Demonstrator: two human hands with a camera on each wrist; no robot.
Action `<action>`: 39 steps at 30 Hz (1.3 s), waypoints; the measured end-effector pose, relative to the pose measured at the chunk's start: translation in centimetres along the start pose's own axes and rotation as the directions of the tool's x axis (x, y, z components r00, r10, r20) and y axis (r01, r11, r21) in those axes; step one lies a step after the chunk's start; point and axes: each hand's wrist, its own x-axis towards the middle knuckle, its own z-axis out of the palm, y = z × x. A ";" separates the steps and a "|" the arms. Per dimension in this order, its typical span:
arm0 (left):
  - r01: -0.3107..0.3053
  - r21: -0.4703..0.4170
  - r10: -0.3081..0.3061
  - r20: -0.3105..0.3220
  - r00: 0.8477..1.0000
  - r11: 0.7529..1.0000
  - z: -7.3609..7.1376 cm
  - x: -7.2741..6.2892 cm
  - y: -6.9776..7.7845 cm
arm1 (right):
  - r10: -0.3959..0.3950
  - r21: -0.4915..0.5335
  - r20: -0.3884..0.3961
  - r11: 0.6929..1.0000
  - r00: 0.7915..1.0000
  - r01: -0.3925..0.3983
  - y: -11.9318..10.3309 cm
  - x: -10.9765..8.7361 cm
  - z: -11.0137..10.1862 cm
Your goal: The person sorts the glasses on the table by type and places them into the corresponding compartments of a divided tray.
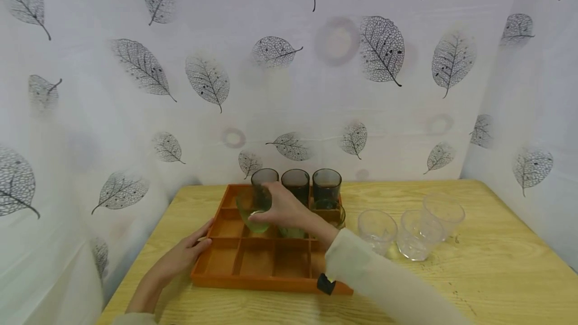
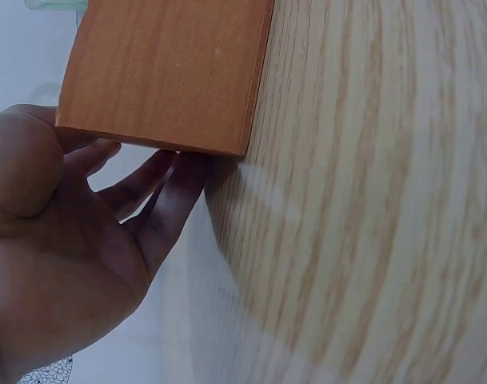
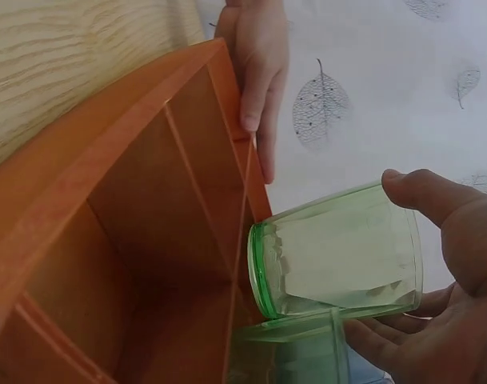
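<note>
My right hand (image 1: 286, 208) holds a green glass tumbler (image 3: 339, 248) near its rim, between thumb and fingers. In the head view the tumbler sits over the left part of the middle row of an orange-brown wooden compartment tray (image 1: 271, 283). Another green tumbler (image 3: 295, 352) stands right beside it. Part of a further green tumbler (image 1: 339, 210) shows behind the right wrist. At the tray's left side, my left hand (image 1: 184, 253) grips the wall, thumb at the rim and fingers outside. Dark grey tumblers (image 1: 327, 184) occupy the back row.
Right of the tray, three clear tumblers (image 1: 377, 229) stand on the yellow wood-grain table (image 1: 501, 260). Front-row compartments (image 1: 255, 257) hold nothing visible. A black piece (image 1: 325, 284) shows beneath the right sleeve. A leaf-patterned white curtain (image 1: 271, 94) encloses the back and sides.
</note>
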 end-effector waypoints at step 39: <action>-0.021 -0.008 0.021 0.016 1.000 1.000 -0.1 0.1 -0.2 | -0.084 -0.050 -0.029 0.995 0.996 0.082 1.0 -1.6 -1.0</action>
